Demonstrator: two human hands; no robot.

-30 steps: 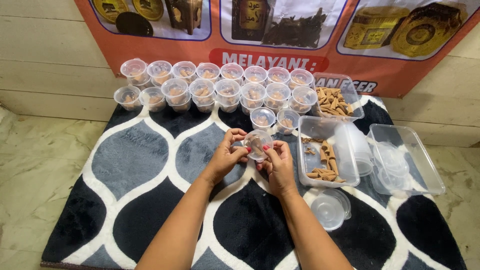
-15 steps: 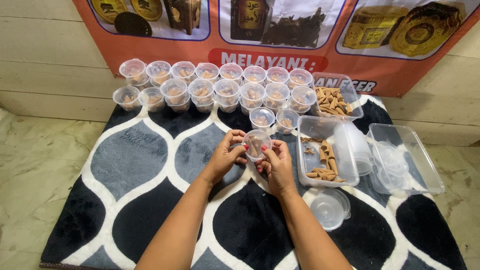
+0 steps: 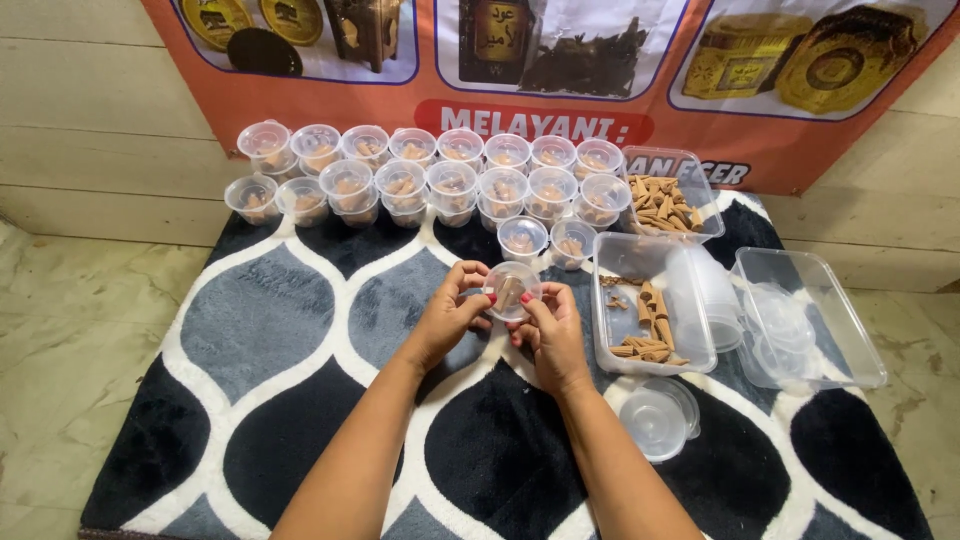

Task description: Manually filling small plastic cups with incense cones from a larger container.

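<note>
Both hands meet on one small clear plastic cup (image 3: 512, 288), held just above the rug between them. The left hand (image 3: 447, 318) has its grip clamped on the cup's left side, thumb and fingers curled round the rim; the right hand (image 3: 548, 332) clamps the right side, its fingertips pressing along the edge of the lid. A few brown incense cones show through the lid. The step in hand looks like pressing the lid home on a filled cup, with the fingertips working round the edge.

Just beyond the hands, two closed cups (image 3: 546, 240) stand apart from the main batch, and behind them rows of lidded filled cups (image 3: 430, 175) line the far edge of the black, grey and white patterned rug (image 3: 250, 330). To the right of the hands a clear rectangular tub (image 3: 625, 258) holds loose cones and a stack of empty cups; another tub of cones (image 3: 664, 198) sits behind it, and a third tub with spare lids (image 3: 810, 320) lies further right. A loose round lid (image 3: 655, 417) rests near the right forearm.

By my reading, the next move calls for an even press all round the rim until it seats, with the cup kept level so the cones do not shift, then a free spot beside the two nearest cups.
</note>
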